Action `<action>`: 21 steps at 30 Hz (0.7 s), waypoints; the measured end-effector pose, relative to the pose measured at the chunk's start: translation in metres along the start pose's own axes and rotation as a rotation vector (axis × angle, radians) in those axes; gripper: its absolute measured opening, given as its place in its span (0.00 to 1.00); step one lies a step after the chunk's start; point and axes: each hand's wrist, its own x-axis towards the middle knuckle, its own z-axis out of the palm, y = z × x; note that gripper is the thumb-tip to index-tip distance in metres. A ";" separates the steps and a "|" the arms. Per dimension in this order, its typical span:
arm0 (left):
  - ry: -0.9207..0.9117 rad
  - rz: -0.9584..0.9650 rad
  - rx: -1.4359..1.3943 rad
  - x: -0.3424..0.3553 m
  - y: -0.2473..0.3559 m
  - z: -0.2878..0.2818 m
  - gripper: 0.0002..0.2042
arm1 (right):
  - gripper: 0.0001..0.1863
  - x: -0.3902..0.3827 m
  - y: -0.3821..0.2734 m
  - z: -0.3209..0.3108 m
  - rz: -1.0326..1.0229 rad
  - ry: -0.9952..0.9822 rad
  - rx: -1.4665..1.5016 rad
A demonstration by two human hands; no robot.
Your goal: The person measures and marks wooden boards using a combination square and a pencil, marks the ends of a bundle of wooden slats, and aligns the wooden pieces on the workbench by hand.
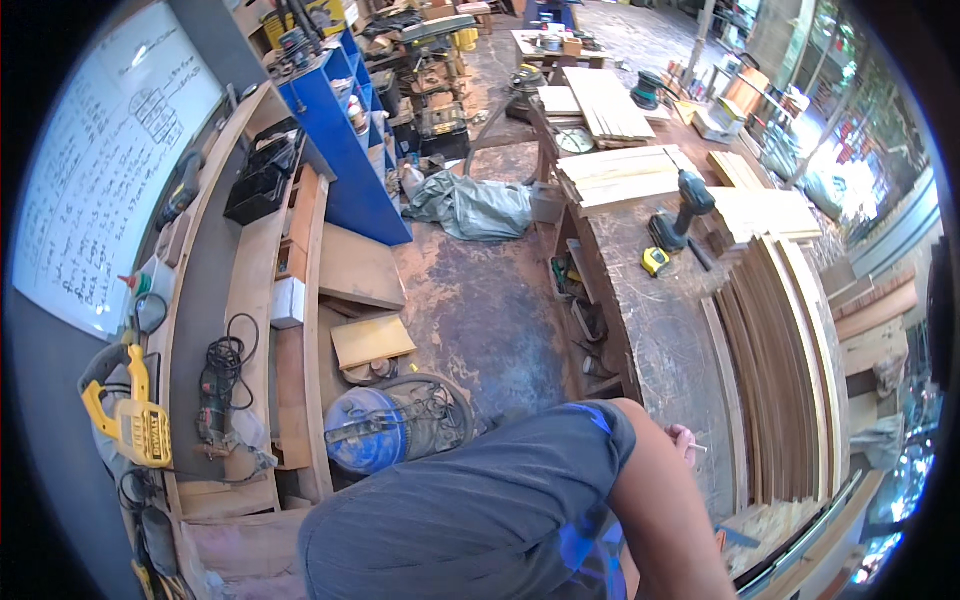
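Note:
At the right, partly hidden behind my bare skin and grey clothing, my right hand [681, 440] has its fingers closed on a thin pale stick [700, 448], too small to identify. It is beside the scratched workbench [665, 340], near a tall row of thin wooden boards [775, 380] standing close together. A cordless drill [690, 205] and a yellow tape measure [655, 262] are farther back on the bench. My left hand does not show.
A blue-topped shop vacuum [365, 430] stands on the floor beside a long shelf [240, 290] holding corded tools. A yellow power tool [130, 420] is at far left. Behind are a blue cabinet [335, 130], a crumpled tarp [470, 205] and stacked planks [610, 100].

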 end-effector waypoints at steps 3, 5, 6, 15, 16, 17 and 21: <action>0.030 0.017 0.145 -0.022 0.014 -0.001 0.15 | 0.17 -0.011 -0.018 0.014 0.027 0.085 0.002; 0.042 0.011 0.211 -0.033 0.017 -0.005 0.14 | 0.17 -0.013 -0.017 0.015 0.023 0.121 0.000; 0.051 0.007 0.240 -0.030 0.029 -0.005 0.14 | 0.17 -0.013 -0.016 0.014 0.023 0.127 -0.007; 0.047 0.465 0.613 -0.035 0.124 -0.021 0.14 | 0.12 0.018 0.008 -0.039 -0.005 0.258 0.005; -0.011 0.516 0.581 -0.030 0.119 -0.025 0.11 | 0.12 0.018 0.003 -0.046 -0.029 0.264 0.024; -0.077 0.568 0.559 -0.025 0.119 -0.033 0.10 | 0.12 0.025 -0.002 -0.052 -0.064 0.261 0.048; 0.039 0.611 0.572 -0.002 0.098 -0.047 0.08 | 0.13 0.043 0.015 -0.084 -0.032 0.325 0.056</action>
